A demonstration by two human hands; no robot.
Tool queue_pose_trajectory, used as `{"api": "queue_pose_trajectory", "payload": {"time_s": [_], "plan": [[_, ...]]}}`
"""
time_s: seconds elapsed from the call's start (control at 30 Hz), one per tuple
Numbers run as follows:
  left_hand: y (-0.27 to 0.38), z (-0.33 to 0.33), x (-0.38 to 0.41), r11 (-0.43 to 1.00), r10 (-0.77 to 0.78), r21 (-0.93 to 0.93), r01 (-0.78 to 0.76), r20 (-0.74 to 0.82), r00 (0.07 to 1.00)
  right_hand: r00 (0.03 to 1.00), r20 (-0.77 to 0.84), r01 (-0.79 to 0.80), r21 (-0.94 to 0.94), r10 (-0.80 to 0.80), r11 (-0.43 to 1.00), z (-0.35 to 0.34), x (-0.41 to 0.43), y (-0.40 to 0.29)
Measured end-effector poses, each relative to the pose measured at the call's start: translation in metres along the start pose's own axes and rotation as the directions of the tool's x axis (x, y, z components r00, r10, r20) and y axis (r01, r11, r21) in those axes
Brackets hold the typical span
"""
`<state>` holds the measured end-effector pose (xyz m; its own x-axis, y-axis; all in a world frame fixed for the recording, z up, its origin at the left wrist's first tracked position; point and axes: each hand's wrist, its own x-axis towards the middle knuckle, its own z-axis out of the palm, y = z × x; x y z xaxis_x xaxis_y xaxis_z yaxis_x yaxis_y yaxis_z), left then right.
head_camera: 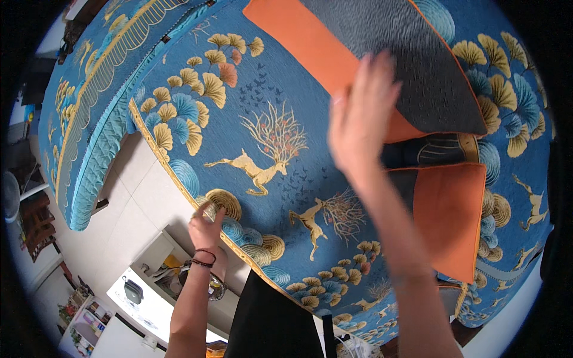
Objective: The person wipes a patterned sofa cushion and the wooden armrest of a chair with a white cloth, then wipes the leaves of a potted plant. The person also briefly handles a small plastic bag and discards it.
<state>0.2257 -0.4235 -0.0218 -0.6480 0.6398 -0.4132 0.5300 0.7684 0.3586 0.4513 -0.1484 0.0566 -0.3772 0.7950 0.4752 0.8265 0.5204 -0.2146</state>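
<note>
A blue sofa cover (264,215) patterned with golden deer, ginkgo leaves and spirals spreads before me. It has a gold trim along its near edge. My left hand (206,228) is at this edge, its thumb and fingers pinching the fabric beside a gold spiral. Above the cover, my right hand (365,116) is blurred and extended, palm down, fingers slightly apart. Beneath it lies an orange-and-grey cloth panel (309,49); whether the hand touches it is not clear. A second orange-and-grey panel (450,215) lies beyond my right forearm, partly hidden by it.
A turquoise quilted flounce (105,134) hangs from another blue-covered seat section at the left. Below my left hand stands a white table (147,304) with an open compartment (168,268) of small items and a dark case (133,291) on top. Pale floor tiles (138,183) show between.
</note>
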Motion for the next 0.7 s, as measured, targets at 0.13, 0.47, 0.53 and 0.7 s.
{"api": "queue_pose_trajectory", "payload": {"time_s": [0.13, 0.47, 0.53, 0.7], "plan": [[-0.015, 0.013, 0.031, 0.963, 0.191, 0.219, -0.156, -0.148, 0.97, 0.816, 0.558, -0.237, 0.082, 0.152, 0.968, 0.05, -0.192, -0.075], [0.066, 0.004, 0.086, 0.629, 0.205, 0.676, -0.384, 0.331, 0.921, 0.698, 0.701, -0.163, 0.356, -0.147, 0.92, 0.004, -0.298, -0.076], [0.068, 0.011, 0.082, 0.473, 0.218, 0.784, -0.401, 0.336, 0.916, 0.705, 0.568, -0.512, -0.008, 0.425, 0.859, -0.006, -0.254, -0.002], [0.044, 0.033, 0.105, 0.519, 0.338, 0.712, -0.473, 0.338, 0.878, 0.638, 0.611, -0.503, -0.129, 0.468, 0.854, -0.039, -0.323, -0.022]]}}
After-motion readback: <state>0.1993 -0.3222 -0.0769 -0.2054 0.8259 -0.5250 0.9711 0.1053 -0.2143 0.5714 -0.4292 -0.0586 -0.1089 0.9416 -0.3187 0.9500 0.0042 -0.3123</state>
